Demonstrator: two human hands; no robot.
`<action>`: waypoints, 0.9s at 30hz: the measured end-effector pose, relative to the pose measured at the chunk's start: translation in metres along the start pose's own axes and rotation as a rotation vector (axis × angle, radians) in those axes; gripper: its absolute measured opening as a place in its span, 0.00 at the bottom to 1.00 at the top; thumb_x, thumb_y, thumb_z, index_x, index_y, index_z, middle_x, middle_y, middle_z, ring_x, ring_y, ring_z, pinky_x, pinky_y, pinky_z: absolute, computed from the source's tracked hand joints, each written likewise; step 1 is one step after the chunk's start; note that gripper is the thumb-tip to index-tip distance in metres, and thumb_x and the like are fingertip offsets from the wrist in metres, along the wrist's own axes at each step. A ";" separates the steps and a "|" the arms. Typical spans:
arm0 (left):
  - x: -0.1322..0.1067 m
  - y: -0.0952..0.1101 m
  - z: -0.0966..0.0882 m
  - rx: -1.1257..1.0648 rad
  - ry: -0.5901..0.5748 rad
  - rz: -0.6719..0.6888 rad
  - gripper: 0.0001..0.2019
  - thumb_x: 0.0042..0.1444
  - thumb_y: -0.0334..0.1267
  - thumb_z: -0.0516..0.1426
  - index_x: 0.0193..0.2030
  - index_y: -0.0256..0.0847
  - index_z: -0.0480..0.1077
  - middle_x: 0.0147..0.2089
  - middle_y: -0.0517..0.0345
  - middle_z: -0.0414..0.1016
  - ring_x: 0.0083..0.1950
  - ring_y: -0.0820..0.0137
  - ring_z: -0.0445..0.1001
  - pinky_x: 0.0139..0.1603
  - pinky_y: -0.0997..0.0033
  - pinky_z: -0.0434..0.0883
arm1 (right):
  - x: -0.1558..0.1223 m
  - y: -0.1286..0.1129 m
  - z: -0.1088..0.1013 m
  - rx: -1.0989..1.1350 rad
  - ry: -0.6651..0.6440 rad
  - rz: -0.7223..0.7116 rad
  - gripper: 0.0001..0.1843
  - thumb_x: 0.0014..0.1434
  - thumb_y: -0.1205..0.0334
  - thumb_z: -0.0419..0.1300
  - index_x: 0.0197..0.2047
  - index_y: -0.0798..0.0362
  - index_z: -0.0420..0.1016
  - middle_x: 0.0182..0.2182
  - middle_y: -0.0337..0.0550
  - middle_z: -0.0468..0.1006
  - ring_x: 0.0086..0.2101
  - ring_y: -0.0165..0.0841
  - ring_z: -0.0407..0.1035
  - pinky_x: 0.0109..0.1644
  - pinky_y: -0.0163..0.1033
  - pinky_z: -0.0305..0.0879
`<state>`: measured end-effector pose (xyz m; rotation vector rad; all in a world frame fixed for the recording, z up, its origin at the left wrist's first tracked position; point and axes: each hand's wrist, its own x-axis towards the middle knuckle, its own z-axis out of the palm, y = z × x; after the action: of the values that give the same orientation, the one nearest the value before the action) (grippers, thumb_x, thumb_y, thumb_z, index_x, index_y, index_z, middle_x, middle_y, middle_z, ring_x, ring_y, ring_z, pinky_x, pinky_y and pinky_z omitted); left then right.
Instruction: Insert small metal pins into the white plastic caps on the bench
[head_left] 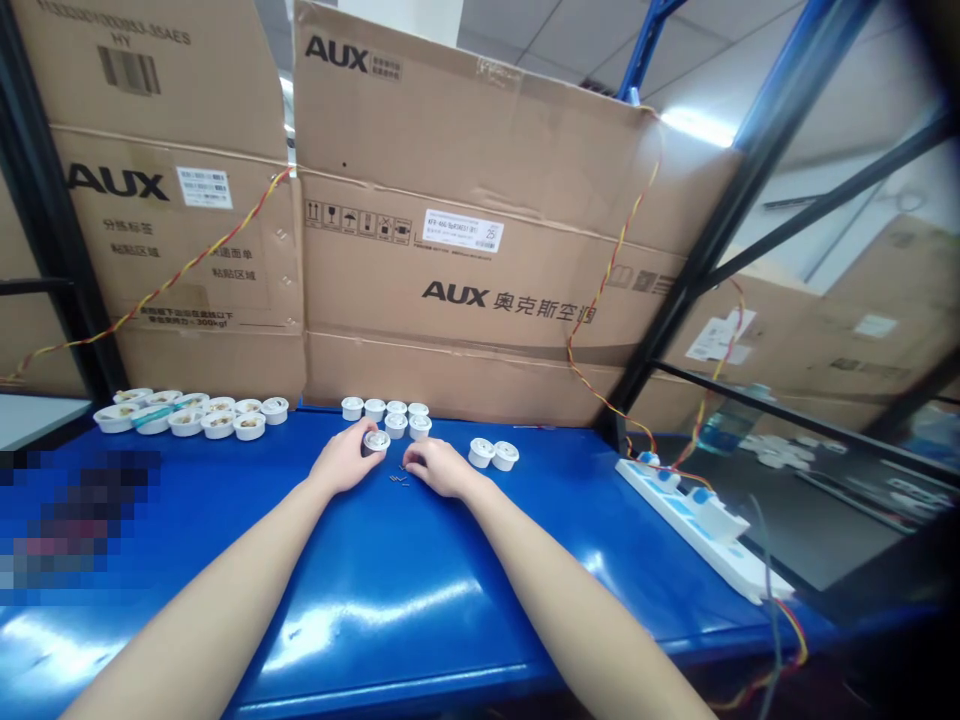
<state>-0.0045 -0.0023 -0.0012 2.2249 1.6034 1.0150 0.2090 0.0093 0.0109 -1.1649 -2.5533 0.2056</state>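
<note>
Head view: the left hand (345,457) gripped a white plastic cup (376,441) at the fingertips, while the half-curled, empty right hand (439,467) lay beside small metal pins (398,480).

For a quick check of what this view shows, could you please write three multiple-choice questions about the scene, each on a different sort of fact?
1. Where do the small metal pieces lie?
A. On the blue workbench, between the left hand and right hand
B. On the power strip
C. Inside a cardboard box

2. How many white cups stand just beyond the right hand's outer side?
A. One
B. Two
C. Five

3. What is the left hand doing?
A. Gripping a twisted wire
B. Lying flat, touching nothing
C. Holding a small white cup

Answers:
1. A, the pieces lie on the blue surface between the hands.
2. B, two stand side by side.
3. C, its fingers curve around the cup.
</note>
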 end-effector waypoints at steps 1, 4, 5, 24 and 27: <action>0.000 0.000 0.000 -0.004 0.005 0.008 0.15 0.50 0.44 0.58 0.45 0.47 0.66 0.45 0.58 0.75 0.45 0.61 0.74 0.43 0.67 0.67 | 0.000 -0.001 0.000 -0.010 -0.008 -0.001 0.06 0.59 0.64 0.58 0.38 0.51 0.76 0.37 0.43 0.76 0.37 0.33 0.69 0.41 0.35 0.59; 0.000 -0.002 0.002 -0.018 0.030 0.017 0.17 0.50 0.43 0.58 0.47 0.48 0.65 0.50 0.57 0.74 0.48 0.60 0.73 0.46 0.65 0.68 | -0.001 -0.002 -0.001 -0.025 -0.032 -0.013 0.06 0.61 0.65 0.56 0.39 0.52 0.74 0.38 0.43 0.74 0.36 0.32 0.68 0.39 0.34 0.57; 0.000 -0.002 0.002 -0.023 0.041 0.018 0.17 0.51 0.43 0.58 0.48 0.47 0.65 0.51 0.57 0.73 0.49 0.60 0.73 0.47 0.65 0.68 | -0.001 -0.002 -0.001 -0.023 -0.039 -0.025 0.06 0.61 0.65 0.55 0.38 0.52 0.74 0.38 0.44 0.74 0.35 0.31 0.67 0.38 0.34 0.57; -0.002 0.033 -0.003 0.212 0.175 0.554 0.07 0.60 0.40 0.56 0.39 0.44 0.75 0.37 0.59 0.80 0.38 0.67 0.74 0.39 0.67 0.65 | -0.003 -0.010 -0.009 0.756 -0.002 0.078 0.13 0.61 0.54 0.53 0.36 0.54 0.71 0.24 0.36 0.66 0.25 0.28 0.58 0.31 0.34 0.55; -0.003 0.031 -0.004 0.205 0.208 0.556 0.07 0.60 0.41 0.56 0.37 0.44 0.76 0.35 0.59 0.80 0.36 0.68 0.74 0.38 0.69 0.65 | -0.002 -0.009 -0.008 0.866 -0.038 0.114 0.14 0.60 0.50 0.55 0.36 0.54 0.70 0.23 0.35 0.65 0.23 0.27 0.58 0.27 0.33 0.53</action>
<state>0.0156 -0.0171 0.0169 2.8821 1.2206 1.2982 0.2065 0.0021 0.0204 -0.9291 -2.0226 1.2142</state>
